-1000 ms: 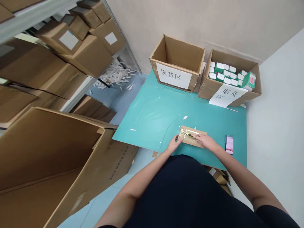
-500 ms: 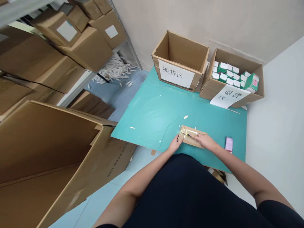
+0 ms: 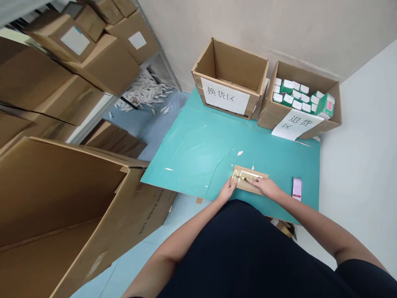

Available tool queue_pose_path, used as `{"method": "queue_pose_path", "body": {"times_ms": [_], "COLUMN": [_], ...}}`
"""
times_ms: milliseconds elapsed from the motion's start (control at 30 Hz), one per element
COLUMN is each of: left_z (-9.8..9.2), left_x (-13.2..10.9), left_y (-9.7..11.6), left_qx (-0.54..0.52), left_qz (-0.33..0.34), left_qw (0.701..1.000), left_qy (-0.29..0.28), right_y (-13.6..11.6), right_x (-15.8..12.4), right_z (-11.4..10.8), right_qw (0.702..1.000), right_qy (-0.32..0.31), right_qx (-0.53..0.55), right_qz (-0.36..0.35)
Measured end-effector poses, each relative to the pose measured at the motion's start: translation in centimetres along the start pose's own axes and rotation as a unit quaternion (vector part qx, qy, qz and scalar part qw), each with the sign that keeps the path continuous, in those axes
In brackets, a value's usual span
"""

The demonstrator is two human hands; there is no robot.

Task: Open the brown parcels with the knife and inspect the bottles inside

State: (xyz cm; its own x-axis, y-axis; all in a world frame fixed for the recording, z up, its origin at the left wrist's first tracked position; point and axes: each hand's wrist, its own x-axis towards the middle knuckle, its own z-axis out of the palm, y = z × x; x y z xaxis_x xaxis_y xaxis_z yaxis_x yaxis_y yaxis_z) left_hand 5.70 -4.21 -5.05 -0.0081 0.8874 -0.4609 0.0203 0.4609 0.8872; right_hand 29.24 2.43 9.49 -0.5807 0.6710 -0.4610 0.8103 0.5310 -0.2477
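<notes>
Right hand [image 3: 267,187] curls closed around a yellow utility knife [image 3: 244,179] while the left hand [image 3: 228,189] grasps the taped cardboard parcel [image 3: 246,185].

We cannot read the blurred pink slab [image 3: 297,188] on the teal mat [image 3: 198,165] | we see only the yellow tip of the tool [image 3: 243,179] under the right hand [image 3: 268,187] | the left hand [image 3: 228,190] hides the cardboard parcel's [image 3: 251,184] near corner | the white scraps [image 3: 144,94] on the floor are too small to tell | the big carton [image 3: 62,207] runs off the frame's lower left
</notes>
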Motion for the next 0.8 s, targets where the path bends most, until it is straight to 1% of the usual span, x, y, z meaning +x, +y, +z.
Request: {"method": "queue_pose_path", "body": {"times_ms": [133, 233, 367, 567, 700, 800], "left_z": [0.0, 0.0, -0.1, -0.3, -0.6, -0.9], "left_x": [0.0, 0.0, 0.0, -0.2, -0.4, -0.5], "left_y": [0.0, 0.0, 0.3, 0.9, 1.4, 1.7], "left_qx": [0.013, 0.023, 0.020, 0.027, 0.065, 0.094], "left_qz": [-0.013, -0.031, -0.028, -0.024, -0.025, -0.026], "left_qw": [1.000, 0.999, 0.999, 0.999, 0.998, 0.995], "left_qy": [0.007, 0.013, 0.014, 0.013, 0.005, -0.003], "right_y": [0.7, 1.5, 2.8, 4.8, 5.5, 5.5], "right_x": [-0.6, -1.7, -4.1, -8.6, -10.9, -11.8], "right_z": [0.0, -0.1, -0.3, -0.2, 0.5, 1.0], "right_qw": [1.000, 1.000, 0.998, 0.985, 0.983, 0.985], "right_qy": [-0.012, -0.020, -0.041, -0.093, -0.084, -0.067], "right_qx": [-0.018, -0.015, -0.034, -0.124, -0.131, -0.113], "right_qz": [0.000, 0.009, 0.037, 0.076, 0.096, 0.110]}}
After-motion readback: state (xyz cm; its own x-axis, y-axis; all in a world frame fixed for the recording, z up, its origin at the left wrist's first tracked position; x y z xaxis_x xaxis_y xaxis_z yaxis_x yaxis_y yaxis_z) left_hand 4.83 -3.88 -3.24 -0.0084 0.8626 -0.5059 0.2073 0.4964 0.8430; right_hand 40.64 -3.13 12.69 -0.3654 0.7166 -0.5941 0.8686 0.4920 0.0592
